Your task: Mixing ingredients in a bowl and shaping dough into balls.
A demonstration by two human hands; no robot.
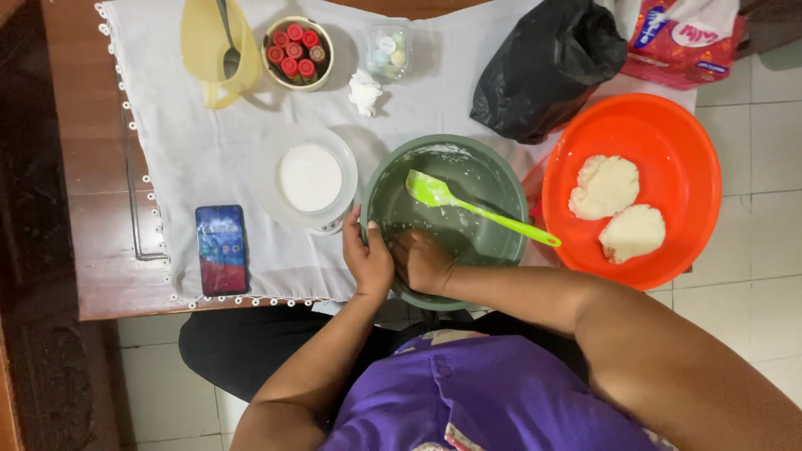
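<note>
Fingers of my left hand (pixel 368 260) wrap the near rim of the grey-green mixing bowl (pixel 501 171), thumb inside (at about seven o'clock on it). Beside that, my right hand (pixel 422 260) sits down in the bowl at six o'clock, fingers curled; whether they grip anything I cannot tell. A lime-green spatula (pixel 472 209) lies across the bowl, handle pointing toward four o'clock, over the orange basin (pixel 668 134) with two dough lumps (pixel 603 185).

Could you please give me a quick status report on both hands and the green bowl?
Left hand grips green bowl rim. Right hand inside bowl, fingers hidden. Green spatula rests in bowl, handle over rim towards orange basin.
</note>
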